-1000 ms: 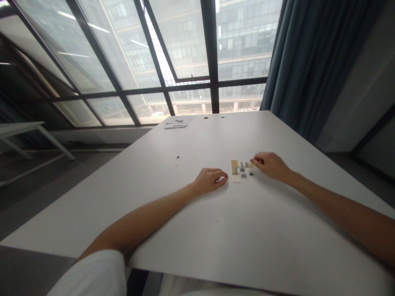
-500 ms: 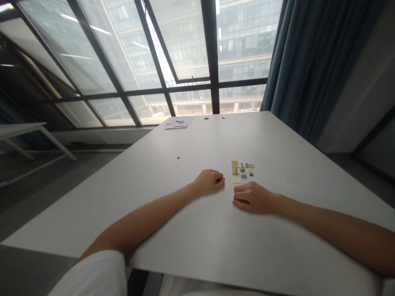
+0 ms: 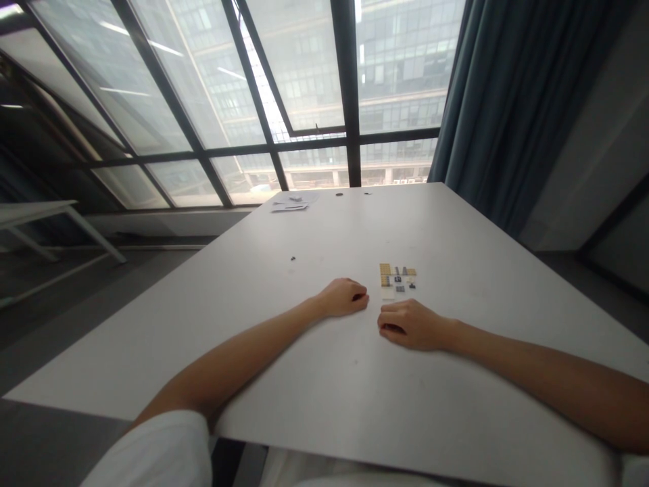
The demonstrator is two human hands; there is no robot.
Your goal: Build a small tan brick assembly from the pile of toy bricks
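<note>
On the white table [image 3: 324, 406], my left hand [image 3: 346, 296] rests with its fingers curled into a loose fist, left of a small group of building-block pieces. A dark hollow shows between its thumb and fingers, and no object is visible there. My right hand [image 3: 408, 325] is also loosely closed on the tabletop, just below the pieces. Its hollow looks bare too. The group holds tan studded pieces [image 3: 385, 269], a grey piece [image 3: 400, 289], small dark pieces [image 3: 412, 286] and a flat cream piece [image 3: 388, 295]. The two hands are a short gap apart.
A tiny dark piece [image 3: 293, 258] lies left of centre. Papers [image 3: 291, 203] are at the far left edge, with a dark round object [image 3: 339, 195] nearby. Beyond the table stand windows and a blue curtain [image 3: 487, 135]. Another table [image 3: 35, 211] is at the left.
My right hand has shifted slightly left, and its fingers have curled in a little more. The left hand and the pieces look nearly unchanged.
</note>
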